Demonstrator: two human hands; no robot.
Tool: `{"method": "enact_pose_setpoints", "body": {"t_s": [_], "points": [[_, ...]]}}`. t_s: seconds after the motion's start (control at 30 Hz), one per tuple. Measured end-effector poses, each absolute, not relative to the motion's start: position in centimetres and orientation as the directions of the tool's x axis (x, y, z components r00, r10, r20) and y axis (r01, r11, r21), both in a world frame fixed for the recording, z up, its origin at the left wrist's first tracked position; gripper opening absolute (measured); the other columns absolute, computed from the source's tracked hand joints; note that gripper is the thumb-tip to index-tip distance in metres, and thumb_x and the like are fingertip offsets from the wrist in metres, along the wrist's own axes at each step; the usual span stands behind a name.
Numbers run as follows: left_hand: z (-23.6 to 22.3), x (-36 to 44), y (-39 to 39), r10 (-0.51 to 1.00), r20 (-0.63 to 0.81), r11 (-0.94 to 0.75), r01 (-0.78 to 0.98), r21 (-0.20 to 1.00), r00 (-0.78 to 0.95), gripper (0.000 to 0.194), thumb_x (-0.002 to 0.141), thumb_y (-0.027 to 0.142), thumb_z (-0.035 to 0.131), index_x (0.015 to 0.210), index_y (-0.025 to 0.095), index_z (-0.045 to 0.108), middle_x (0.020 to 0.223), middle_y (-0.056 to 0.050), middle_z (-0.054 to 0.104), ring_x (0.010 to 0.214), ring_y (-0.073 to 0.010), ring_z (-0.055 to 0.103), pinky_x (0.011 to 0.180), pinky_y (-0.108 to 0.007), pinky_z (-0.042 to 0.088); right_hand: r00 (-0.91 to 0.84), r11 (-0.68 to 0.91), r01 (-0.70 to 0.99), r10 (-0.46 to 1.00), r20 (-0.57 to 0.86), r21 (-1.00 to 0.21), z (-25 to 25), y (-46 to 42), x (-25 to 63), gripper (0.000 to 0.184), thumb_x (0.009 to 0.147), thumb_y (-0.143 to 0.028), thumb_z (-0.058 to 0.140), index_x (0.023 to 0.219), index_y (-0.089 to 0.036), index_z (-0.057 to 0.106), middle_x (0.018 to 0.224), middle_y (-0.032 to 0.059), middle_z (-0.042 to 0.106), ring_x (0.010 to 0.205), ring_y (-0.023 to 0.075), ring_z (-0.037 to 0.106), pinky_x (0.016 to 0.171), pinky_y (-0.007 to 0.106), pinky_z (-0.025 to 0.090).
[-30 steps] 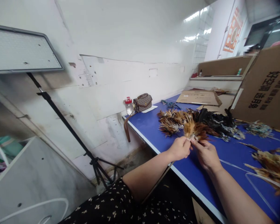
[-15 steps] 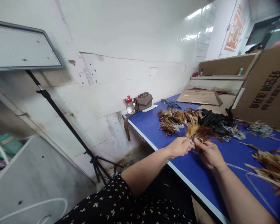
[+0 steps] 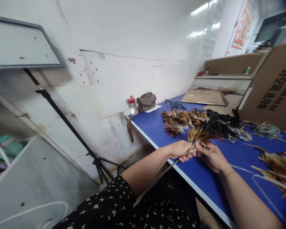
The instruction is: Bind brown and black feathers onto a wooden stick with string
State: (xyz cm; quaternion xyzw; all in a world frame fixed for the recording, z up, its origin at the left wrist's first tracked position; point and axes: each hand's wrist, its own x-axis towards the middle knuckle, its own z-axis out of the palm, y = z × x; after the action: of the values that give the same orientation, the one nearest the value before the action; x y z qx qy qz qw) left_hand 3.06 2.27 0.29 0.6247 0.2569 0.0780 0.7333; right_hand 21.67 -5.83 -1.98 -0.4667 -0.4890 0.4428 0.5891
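Note:
A bunch of brown feathers (image 3: 197, 136) stands up from between my two hands over the near edge of the blue table (image 3: 148, 124). My left hand (image 3: 182, 150) is closed round the pale base of the bunch. Close beside it, my right hand (image 3: 211, 156) pinches at the same base, where a thin white strip loops near the thumb. Just beyond lie more brown feather bunches (image 3: 175, 120) and a heap of black feathers (image 3: 225, 124). Tan feathers (image 3: 278, 165) rest on the right of the table.
A red-lidded jar (image 3: 132, 105) and a brown handbag (image 3: 146, 102) stand at the far left corner. Flattened cardboard (image 3: 202, 96) lies at the back, and a large carton (image 3: 271, 89) rises on the right. A lamp on a tripod (image 3: 69, 124) stands left.
The brown feather bunch has turned and fanned out more upright between my hands. My left hand's fingers have shifted on its base, and a thin stalk now shows below that hand.

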Motion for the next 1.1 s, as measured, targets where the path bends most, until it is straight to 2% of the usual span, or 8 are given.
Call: {"method": "enact_pose_setpoints", "body": {"t_s": [0.17, 0.27, 0.37, 0.5, 0.63, 0.7, 0.83, 1.1], "points": [[0.3, 2.7, 2.4, 0.348, -0.323, 0.251, 0.244, 0.937, 0.880, 0.050, 0.108, 0.061, 0.065, 0.080, 0.020, 0.058, 0.069, 0.006, 0.038, 0.048, -0.0053, 0.024, 0.045, -0.018, 0.015, 0.048, 0.143, -0.089, 0.989, 0.139, -0.986, -1.9, -6.1, 21.5, 0.062, 0.065, -0.072, 0.109, 0.066, -0.019, 0.077, 0.071, 0.0083, 0.071, 0.069, 0.0218, 0.062, 0.068, 0.038, 0.055], [0.2, 2.8, 2.1, 0.401, -0.311, 0.268, 0.214, 0.939, 0.862, 0.046, 0.108, 0.056, 0.065, 0.082, 0.018, 0.061, 0.071, 0.004, 0.044, 0.049, -0.0049, 0.029, 0.046, -0.019, 0.018, 0.072, 0.142, -0.086, 0.988, 0.136, -0.986, -2.2, -5.9, 21.6, 0.061, 0.063, -0.071, 0.110, 0.066, -0.021, 0.076, 0.073, 0.0086, 0.073, 0.070, 0.0229, 0.063, 0.070, 0.039, 0.057], [-0.5, 3.0, 1.7, 0.516, -0.205, 0.278, 0.064, 0.959, 0.832, 0.044, 0.105, 0.055, 0.073, 0.085, 0.017, 0.063, 0.076, 0.000, 0.057, 0.052, -0.0055, 0.040, 0.048, -0.020, 0.027, 0.108, 0.136, -0.081, 0.986, 0.127, -0.987, -2.5, -5.6, 21.8, 0.062, 0.059, -0.072, 0.111, 0.068, -0.022, 0.077, 0.075, 0.0088, 0.074, 0.073, 0.0245, 0.066, 0.074, 0.039, 0.059], [-1.8, 3.0, 1.3, 0.649, 0.003, 0.156, -0.136, 0.978, 0.761, 0.056, 0.090, 0.066, 0.090, 0.090, 0.015, 0.065, 0.076, -0.003, 0.067, 0.058, -0.0089, 0.057, 0.055, -0.023, 0.043, 0.143, 0.140, -0.062, 0.981, 0.130, -0.988, -2.9, -5.4, 22.3, 0.061, 0.059, -0.073, 0.111, 0.072, -0.022, 0.079, 0.080, 0.0099, 0.078, 0.076, 0.0249, 0.068, 0.076, 0.038, 0.060], [-2.5, 2.9, 1.0, 0.670, 0.008, 0.152, -0.147, 0.977, 0.742, 0.074, 0.069, 0.074, 0.102, 0.097, 0.013, 0.071, 0.089, -0.009, 0.079, 0.062, -0.0123, 0.068, 0.055, -0.024, 0.045, 0.128, 0.150, -0.005, 0.981, 0.148, -0.989, -3.5, -5.3, 22.7, 0.061, 0.064, -0.075, 0.108, 0.073, -0.022, 0.079, 0.079, 0.0092, 0.077, 0.075, 0.0243, 0.067, 0.072, 0.037, 0.059], [-2.7, 2.8, 0.7, 0.681, 0.007, 0.145, -0.145, 0.979, 0.732, 0.074, 0.068, 0.076, 0.102, 0.093, 0.013, 0.071, 0.084, -0.007, 0.078, 0.058, -0.0106, 0.064, 0.052, -0.024, 0.039, 0.117, 0.152, 0.019, 0.981, 0.153, -0.988, -3.7, -5.2, 22.9, 0.061, 0.067, -0.077, 0.106, 0.073, -0.023, 0.080, 0.077, 0.0086, 0.075, 0.074, 0.0244, 0.067, 0.072, 0.037, 0.059], [-3.0, 2.7, 0.4, 0.693, 0.044, 0.087, -0.145, 0.986, 0.719, 0.073, 0.072, 0.082, 0.096, 0.079, 0.014, 0.071, 0.057, 0.004, 0.056, 0.049, -0.0056, 0.044, 0.052, -0.024, 0.030, 0.108, 0.138, 0.021, 0.984, 0.140, -0.990, -4.2, -5.0, 23.2, 0.060, 0.066, -0.076, 0.107, 0.076, -0.023, 0.082, 0.084, 0.0103, 0.080, 0.080, 0.0276, 0.071, 0.081, 0.041, 0.063], [-3.5, 2.3, 0.6, 0.688, 0.026, 0.104, -0.134, 0.986, 0.726, 0.068, 0.070, 0.073, 0.101, 0.083, 0.012, 0.073, 0.063, 0.002, 0.061, 0.057, -0.0075, 0.051, 0.060, -0.027, 0.034, 0.128, 0.125, 0.009, 0.984, 0.125, -0.992, -4.5, -4.9, 23.1, 0.062, 0.063, -0.077, 0.109, 0.082, -0.023, 0.085, 0.093, 0.0116, 0.084, 0.086, 0.0292, 0.075, 0.087, 0.042, 0.065]]}}
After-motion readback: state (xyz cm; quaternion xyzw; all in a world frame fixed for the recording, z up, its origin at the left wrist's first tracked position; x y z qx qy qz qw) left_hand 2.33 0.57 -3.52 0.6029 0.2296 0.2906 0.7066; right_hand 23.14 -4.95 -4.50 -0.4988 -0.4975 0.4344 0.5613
